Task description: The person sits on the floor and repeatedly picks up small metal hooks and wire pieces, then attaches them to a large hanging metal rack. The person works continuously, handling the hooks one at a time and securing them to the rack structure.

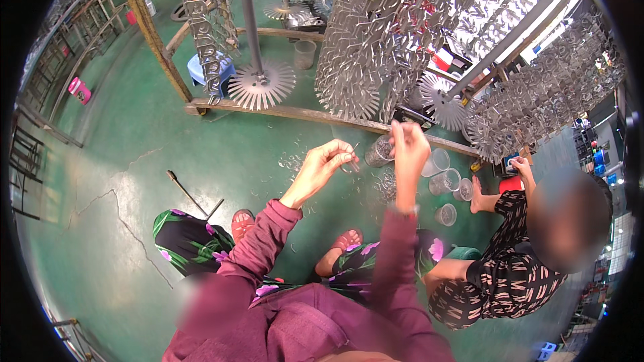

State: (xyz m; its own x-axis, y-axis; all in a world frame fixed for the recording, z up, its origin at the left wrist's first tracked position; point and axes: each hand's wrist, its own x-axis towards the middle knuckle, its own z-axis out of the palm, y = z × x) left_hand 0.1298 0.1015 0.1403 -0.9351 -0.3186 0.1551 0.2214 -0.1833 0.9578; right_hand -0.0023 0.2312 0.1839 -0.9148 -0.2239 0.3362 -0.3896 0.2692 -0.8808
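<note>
My left hand (pixel 318 169) is closed, thumb against fingers, on a small curved metal piece (pixel 350 166). To its right, my right hand (pixel 410 154) is raised with its fingers drawn together; what they hold, if anything, cannot be made out. Behind the right hand stands a clear plastic tub (pixel 378 154) filled with small dark metal bits. Between and below the hands, a loose heap of thin metal pieces (pixel 385 186) lies on the green floor. Another scatter of curved metal pieces (pixel 291 162) is just left of my left hand.
Ahead, bent metal parts (pixel 365 47) hang in dense strands above a wooden beam (pixel 288 114). A slotted metal disc (pixel 263 85) hangs on a pole. Clear cups (pixel 445 182) stand at right, near a seated co-worker (pixel 513 255). A metal rod (pixel 188 192) lies at left.
</note>
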